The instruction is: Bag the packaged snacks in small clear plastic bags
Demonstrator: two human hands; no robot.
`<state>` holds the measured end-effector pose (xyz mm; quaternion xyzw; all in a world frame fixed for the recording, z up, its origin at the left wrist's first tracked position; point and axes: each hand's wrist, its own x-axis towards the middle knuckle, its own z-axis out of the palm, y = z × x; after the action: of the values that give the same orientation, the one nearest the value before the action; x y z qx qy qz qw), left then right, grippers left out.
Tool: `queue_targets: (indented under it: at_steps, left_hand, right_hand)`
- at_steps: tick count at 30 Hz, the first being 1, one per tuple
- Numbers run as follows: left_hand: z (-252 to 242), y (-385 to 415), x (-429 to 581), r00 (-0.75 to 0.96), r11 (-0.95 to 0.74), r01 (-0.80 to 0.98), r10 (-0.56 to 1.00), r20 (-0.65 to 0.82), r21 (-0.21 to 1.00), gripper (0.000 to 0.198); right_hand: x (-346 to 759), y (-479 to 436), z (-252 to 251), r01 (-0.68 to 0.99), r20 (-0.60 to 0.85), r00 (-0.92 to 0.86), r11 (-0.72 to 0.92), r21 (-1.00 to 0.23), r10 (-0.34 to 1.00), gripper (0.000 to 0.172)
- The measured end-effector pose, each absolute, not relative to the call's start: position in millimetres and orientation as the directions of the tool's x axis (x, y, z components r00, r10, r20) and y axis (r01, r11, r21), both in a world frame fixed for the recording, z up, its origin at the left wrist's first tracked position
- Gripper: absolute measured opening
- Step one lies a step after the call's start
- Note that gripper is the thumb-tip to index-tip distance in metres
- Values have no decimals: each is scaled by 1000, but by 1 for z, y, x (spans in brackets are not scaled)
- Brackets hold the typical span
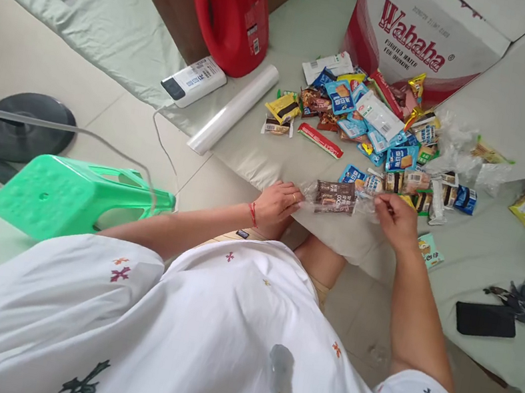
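Clear bag (336,198) of brown snack packets lies at cushion edge (267,169), stretched between both hands. Left hand (277,204) fingers curled, pinching its left end; right hand (395,220) pinching its right end. Beyond: loose snack pile (372,118), film roll (234,109), Wahaha box (412,37).

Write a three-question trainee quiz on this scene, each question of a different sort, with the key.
1. True or false: the green stool stands upright on its legs.
2. What do the left hand and the right hand hold between them? A) a cup B) a clear bag with a brown snack packet inside C) a pair of scissors
3. Fill in the blank: the carton behind the snack pile is printed with the word ____.

Key: 1 false, it lies on its side; 2 B; 3 Wahaha.
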<state>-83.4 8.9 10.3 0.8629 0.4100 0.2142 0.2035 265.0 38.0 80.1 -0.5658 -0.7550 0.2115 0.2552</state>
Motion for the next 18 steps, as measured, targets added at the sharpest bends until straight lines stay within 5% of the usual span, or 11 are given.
queue_targets:
  at_steps: [4, 8, 12, 16, 18]
  left_hand:
    - [10, 14, -71, 358, -370, 708, 922, 145, 602, 41]
    - [18, 17, -66, 67, -93, 836, 995, 67, 541, 23]
    - [27, 17, -70, -46, -2, 884, 995, 92, 467, 45]
    - [31, 19, -72, 17, -62, 853, 996, 91, 518, 18]
    - [34, 21, -73, 48, -82, 819, 996, 76, 568, 11]
  right_hand:
    - [231, 87, 66, 895, 142, -223, 261, -361, 964, 29]
    - [207, 100, 50, 973, 35, -178, 182, -141, 983, 31]
    - [213, 93, 51, 955, 140, -188, 214, -205, 972, 32]
    - [215, 68, 68, 907, 348, -122, 247, -341, 930, 38]
    - [203, 48, 72, 870, 323, -222, 336, -361, 920, 40]
